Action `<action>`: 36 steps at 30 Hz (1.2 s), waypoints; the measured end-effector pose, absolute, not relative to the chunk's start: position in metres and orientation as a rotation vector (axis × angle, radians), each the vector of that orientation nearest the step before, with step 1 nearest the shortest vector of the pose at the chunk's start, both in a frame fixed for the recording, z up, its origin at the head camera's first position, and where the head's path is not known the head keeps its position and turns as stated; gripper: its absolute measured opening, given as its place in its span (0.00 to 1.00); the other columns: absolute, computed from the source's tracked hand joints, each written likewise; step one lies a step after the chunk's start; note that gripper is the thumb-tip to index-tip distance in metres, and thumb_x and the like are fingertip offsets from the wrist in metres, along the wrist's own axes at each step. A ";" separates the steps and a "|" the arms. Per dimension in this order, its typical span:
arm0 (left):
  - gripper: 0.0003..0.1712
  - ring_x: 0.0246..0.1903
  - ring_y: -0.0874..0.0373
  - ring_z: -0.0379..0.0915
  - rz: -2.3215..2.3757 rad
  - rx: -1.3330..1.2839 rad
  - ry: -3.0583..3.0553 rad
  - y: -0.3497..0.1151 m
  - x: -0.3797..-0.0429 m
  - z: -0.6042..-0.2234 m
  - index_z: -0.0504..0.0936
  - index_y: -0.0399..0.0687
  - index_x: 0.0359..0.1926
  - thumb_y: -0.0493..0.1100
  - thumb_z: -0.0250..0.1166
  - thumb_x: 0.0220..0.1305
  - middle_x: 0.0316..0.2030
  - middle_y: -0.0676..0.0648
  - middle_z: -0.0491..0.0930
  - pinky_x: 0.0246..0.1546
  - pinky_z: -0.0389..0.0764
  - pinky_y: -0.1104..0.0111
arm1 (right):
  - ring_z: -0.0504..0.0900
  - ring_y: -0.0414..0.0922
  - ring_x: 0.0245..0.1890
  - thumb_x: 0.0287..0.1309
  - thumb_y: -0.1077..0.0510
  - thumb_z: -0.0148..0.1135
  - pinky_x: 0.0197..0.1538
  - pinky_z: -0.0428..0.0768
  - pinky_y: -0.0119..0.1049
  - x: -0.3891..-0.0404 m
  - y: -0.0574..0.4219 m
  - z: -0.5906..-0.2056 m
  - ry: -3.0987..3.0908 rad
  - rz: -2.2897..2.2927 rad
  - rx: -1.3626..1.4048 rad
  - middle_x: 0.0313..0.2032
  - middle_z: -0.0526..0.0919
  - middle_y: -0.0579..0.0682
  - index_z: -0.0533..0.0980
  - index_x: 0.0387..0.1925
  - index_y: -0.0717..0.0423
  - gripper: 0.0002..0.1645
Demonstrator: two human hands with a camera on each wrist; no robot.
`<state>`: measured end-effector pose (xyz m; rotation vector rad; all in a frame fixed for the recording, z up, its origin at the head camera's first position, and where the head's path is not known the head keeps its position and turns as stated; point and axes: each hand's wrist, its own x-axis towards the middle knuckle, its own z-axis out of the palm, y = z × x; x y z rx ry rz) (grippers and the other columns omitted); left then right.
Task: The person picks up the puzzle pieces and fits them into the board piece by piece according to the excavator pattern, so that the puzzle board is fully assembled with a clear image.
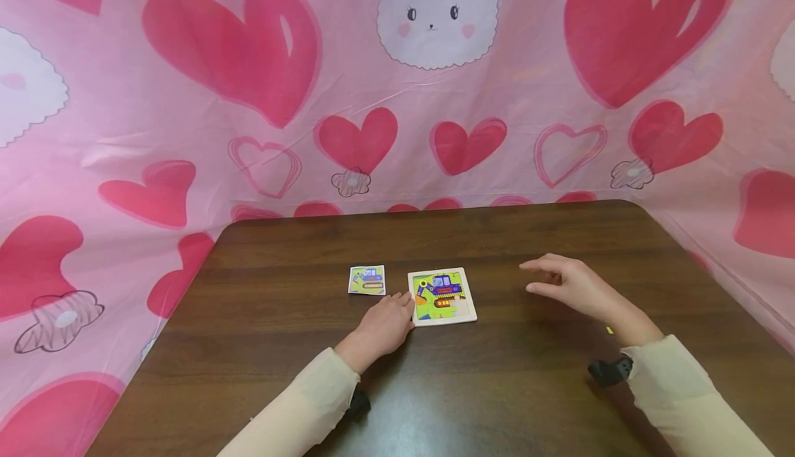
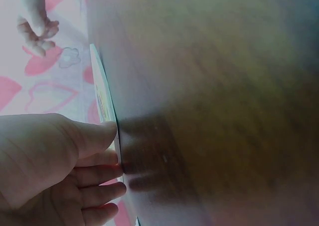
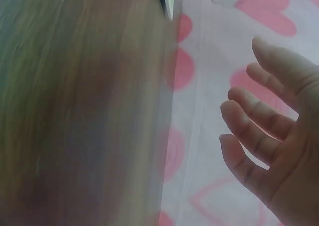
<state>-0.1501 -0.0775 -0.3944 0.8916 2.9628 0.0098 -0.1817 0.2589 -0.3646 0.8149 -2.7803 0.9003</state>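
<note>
A square picture puzzle [image 1: 442, 295] in a pale frame lies on the table, showing a blue excavator on green. A pale patch shows at the right of its picture. My left hand [image 1: 386, 322] rests at the frame's left edge, its fingertips right on the rim. In the left wrist view the thumb [image 2: 97, 136] and the fingers meet the thin edge of the frame. Raised above the table to the right of the puzzle, my right hand [image 1: 571, 286] has loosely bent, spread fingers and nothing in them.
Left of the puzzle lies a small card [image 1: 367, 280] with a similar excavator picture. A little yellow piece [image 1: 610, 331] shows on the table beside my right wrist. Pink heart-patterned cloth [image 1: 410, 91] hangs behind and around the brown table [image 1: 279, 291].
</note>
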 end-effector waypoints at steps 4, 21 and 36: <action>0.25 0.56 0.47 0.66 0.008 0.893 2.962 -0.077 -0.150 -0.395 0.73 0.35 0.57 0.45 0.58 0.63 0.57 0.40 0.71 0.58 0.65 0.60 | 0.72 0.39 0.31 0.50 0.55 0.68 0.31 0.75 0.33 -0.176 0.277 -0.365 -2.804 0.900 0.745 0.40 0.79 0.52 0.78 0.48 0.57 0.22; 0.25 0.57 0.47 0.66 0.003 0.883 2.957 -0.077 -0.150 -0.396 0.72 0.35 0.57 0.46 0.59 0.63 0.57 0.40 0.71 0.58 0.64 0.60 | 0.73 0.40 0.28 0.50 0.53 0.68 0.26 0.74 0.32 -0.157 0.345 -0.379 -2.964 0.908 0.510 0.43 0.78 0.61 0.74 0.51 0.64 0.29; 0.25 0.57 0.47 0.66 -0.003 0.875 2.957 -0.077 -0.149 -0.394 0.72 0.36 0.58 0.45 0.59 0.63 0.57 0.41 0.71 0.58 0.64 0.60 | 0.69 0.32 0.24 0.42 0.62 0.72 0.25 0.70 0.30 -0.149 0.377 -0.402 -2.998 0.969 0.638 0.27 0.72 0.46 0.72 0.34 0.62 0.18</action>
